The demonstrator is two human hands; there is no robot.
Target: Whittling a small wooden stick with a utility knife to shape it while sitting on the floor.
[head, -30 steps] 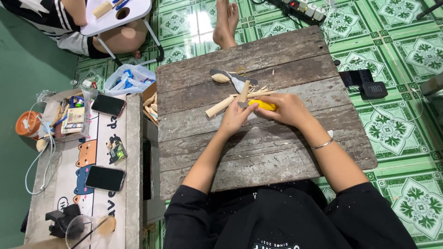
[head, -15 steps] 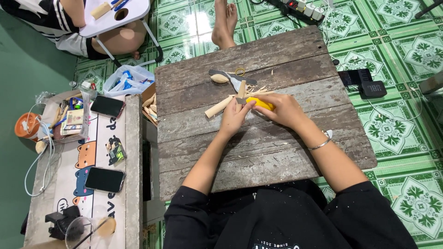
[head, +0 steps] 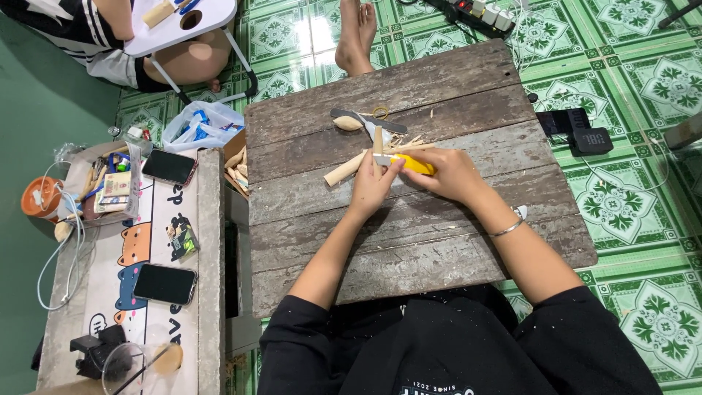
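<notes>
Near both hands, the wooden board (head: 409,241) lies bare, open for passing. Far of them, a wooden spoon blank (head: 348,123), a dark tool (head: 369,119) and shavings (head: 406,141) block the way. Left, 2 phones (head: 167,283) crowd the low table (head: 208,241).

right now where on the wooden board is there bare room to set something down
The wooden board is bare along its far right edge and along its near planks beside the forearms. It is crowded mid-board, where the left hand, right hand, wooden stick and shavings lie.

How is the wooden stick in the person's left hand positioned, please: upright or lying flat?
Roughly upright: the wooden stick rises from the left hand, beside the right hand's yellow-handled knife.
</notes>
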